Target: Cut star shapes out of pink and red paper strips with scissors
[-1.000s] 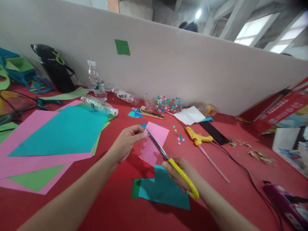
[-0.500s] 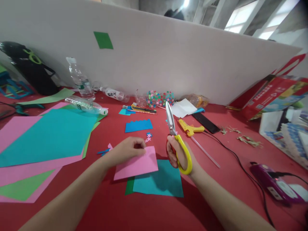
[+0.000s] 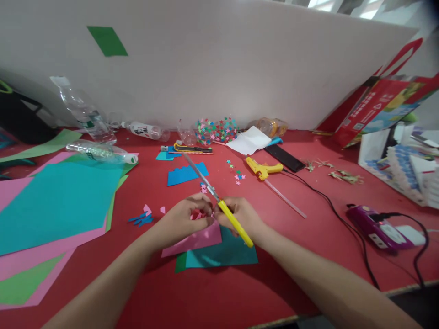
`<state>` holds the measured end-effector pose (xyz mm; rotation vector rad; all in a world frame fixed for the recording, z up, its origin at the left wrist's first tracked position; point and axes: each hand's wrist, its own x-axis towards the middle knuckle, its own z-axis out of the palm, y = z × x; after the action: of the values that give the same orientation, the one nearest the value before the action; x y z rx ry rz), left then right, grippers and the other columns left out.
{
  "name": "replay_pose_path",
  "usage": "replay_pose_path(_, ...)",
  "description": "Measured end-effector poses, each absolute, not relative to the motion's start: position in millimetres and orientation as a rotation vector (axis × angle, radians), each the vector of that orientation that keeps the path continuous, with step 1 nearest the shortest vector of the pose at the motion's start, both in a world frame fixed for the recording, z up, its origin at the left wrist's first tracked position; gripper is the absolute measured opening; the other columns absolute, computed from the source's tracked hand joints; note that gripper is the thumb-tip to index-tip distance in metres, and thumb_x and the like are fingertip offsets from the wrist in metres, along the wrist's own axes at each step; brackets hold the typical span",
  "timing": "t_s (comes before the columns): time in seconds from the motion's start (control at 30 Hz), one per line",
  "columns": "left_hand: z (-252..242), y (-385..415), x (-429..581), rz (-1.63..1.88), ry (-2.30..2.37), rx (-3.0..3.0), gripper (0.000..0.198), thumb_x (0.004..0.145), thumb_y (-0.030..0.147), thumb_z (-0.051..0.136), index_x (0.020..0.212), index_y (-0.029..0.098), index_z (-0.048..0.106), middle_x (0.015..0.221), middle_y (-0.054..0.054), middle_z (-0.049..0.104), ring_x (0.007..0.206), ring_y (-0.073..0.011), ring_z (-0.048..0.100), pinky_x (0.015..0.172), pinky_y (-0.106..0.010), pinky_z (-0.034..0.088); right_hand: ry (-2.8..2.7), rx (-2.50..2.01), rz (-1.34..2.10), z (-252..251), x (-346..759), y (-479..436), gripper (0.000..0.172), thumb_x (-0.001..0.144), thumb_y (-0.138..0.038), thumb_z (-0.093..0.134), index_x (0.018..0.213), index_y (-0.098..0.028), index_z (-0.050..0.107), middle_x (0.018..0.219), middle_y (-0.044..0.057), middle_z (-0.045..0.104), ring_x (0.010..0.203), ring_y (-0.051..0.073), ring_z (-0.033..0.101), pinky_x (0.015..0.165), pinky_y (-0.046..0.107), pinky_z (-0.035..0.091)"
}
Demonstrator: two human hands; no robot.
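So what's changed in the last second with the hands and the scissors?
The left hand lowered the pink paper from mid-air onto the teal paper and still grips its edge. The right hand, keeping the scissors, swung them upright and away, then back beside the left hand, blades slanting up-left. The glue gun and teal paper stayed put.

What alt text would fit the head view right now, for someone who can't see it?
Left hand pinches a pink paper while the right hand holds yellow-handled scissors, blades pointing up and left, over a red table. A teal sheet lies beneath the paper; a yellow glue gun lies farther back.
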<state>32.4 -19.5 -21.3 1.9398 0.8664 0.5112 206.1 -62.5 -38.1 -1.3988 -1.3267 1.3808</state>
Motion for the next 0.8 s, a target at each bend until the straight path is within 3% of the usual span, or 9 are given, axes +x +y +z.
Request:
replay_pose_path(0.17,-24.6,-16.3,30.3,0.538,0.855,1.773,0.015,0.078,0.033,0.066,0.07,0.02,0.065,0.078,-0.001,0.06,0.076,-0.0175,0.057,0.071,-0.03,0.043,-1.206,-1.382,1.268,-36.6,206.5,-65.8,0.013,0.073,-0.028,0.063,0.069,-0.019,0.054,0.041,-0.012,0.041,0.031,0.006,0.037,0.032,0.017,0.026)
replay_pose_path(0.4,-29.6,-14.9,29.5,0.55,0.886,1.569,0.012,0.079,0.028,0.064,0.071,0.019,0.063,0.069,0.002,0.056,0.064,-0.0121,0.049,0.059,-0.025,0.037,-1.135,-1.301,1.396,-38.7,202.6,-64.0,0.011,0.069,-0.026,0.059,0.064,-0.02,0.052,0.034,-0.012,0.039,0.027,0.006,0.035,0.029,0.016,0.029)
replay_pose_path(0.63,-25.0,-20.0,34.8,0.599,0.885,1.536,0.019,0.08,0.032,0.066,0.068,0.018,0.062,0.064,0.003,0.052,0.063,-0.0104,0.046,0.059,-0.024,0.034,-1.06,-1.259,1.361,-39.7,200.4,-64.9,0.019,0.071,-0.034,0.064,0.068,-0.02,0.052,0.032,-0.012,0.039,0.026,0.007,0.035,0.029,0.016,0.027)
replay_pose_path(0.8,-26.1,-21.0,34.1,0.629,0.833,1.491,0.015,0.081,0.031,0.065,0.072,0.019,0.063,0.065,0.004,0.052,0.061,-0.0096,0.046,0.057,-0.023,0.033,-1.051,-1.168,1.442,-39.6,201.2,-63.3,0.027,0.073,-0.039,0.063,0.06,-0.021,0.048,0.031,-0.011,0.037,0.026,0.007,0.036,0.031,0.018,0.031)
